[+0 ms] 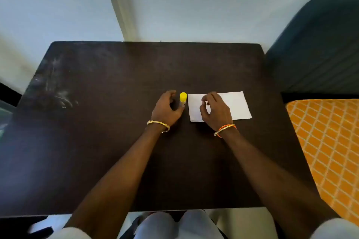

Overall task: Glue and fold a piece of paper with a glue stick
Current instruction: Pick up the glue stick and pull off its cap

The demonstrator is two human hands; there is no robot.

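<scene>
A glue stick (183,98) with a yellow cap stands upright near the middle of the dark table (108,122). My left hand (166,109) curls around its left side, thumb touching the base, fingers apart beside it. Just right of the stick lies a white piece of paper (237,105), flat on the table. My right hand (214,111) hovers over the paper's left half with fingers bent and spread, holding nothing; it hides part of the sheet.
The table's far edge meets a pale wall (174,6). A dark blue chair (318,44) stands at the right rear, and an orange patterned cushion (330,147) lies along the table's right side. Pale smears (58,95) mark the table's left part.
</scene>
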